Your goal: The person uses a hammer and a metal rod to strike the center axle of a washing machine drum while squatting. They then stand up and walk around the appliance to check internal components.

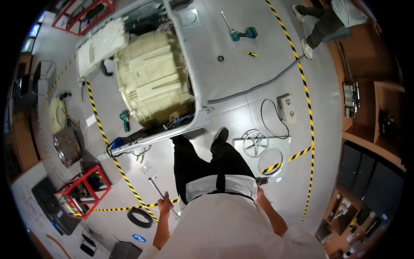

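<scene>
My left hand (164,203) is closed around a long silver metal bar (155,185) with a short crosspiece at its upper end. My right hand (259,194), at my right hip, is closed on a dark tool (261,180), perhaps a hammer, mostly hidden by my body. In front of my feet lies an opened appliance cabinet (200,116) holding a large cream plastic drum housing (151,77). A teal drill (126,121) lies left of it. A spoked pulley wheel (255,143) rests on a panel with a round opening (282,146), beside a black belt (285,137) and a concrete block (286,110).
A teal power tool (243,33), yellow screwdriver (251,54) and grey hose (254,88) lie ahead. A person's legs (319,32) show at upper right, near wooden shelving (364,129). A red cart (86,187), metal drum (64,146) and black ring (139,218) are at left.
</scene>
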### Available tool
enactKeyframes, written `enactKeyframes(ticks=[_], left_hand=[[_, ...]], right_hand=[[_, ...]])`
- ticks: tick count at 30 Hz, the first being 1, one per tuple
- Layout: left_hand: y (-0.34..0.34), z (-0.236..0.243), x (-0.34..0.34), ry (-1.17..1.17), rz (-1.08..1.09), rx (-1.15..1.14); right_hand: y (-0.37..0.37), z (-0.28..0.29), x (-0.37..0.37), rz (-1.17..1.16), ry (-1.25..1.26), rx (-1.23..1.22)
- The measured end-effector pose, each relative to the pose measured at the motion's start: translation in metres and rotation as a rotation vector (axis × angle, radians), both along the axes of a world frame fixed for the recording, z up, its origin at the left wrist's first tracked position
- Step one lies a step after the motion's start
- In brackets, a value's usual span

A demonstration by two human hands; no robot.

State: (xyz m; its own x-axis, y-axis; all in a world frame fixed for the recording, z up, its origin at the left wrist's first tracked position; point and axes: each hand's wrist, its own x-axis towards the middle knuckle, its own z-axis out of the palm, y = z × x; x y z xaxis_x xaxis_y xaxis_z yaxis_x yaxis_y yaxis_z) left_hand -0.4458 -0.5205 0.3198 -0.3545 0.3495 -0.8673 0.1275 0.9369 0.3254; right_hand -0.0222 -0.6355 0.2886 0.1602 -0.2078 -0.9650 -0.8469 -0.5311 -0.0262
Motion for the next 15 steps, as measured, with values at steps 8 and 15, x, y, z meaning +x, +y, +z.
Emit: enactKeyframes(ticks=[8,15], left_hand=[[0.064,0.018,0.083,-0.026,-0.698,-0.053],[0.152,0.049,0.19,-0.26,-1.004,-0.056]], right_hand=[[-0.077,-0.076,0.072,-0.202,0.08,-0.011],[-0.013,-0.024,0.124,-0.156,0.128,0.144]])
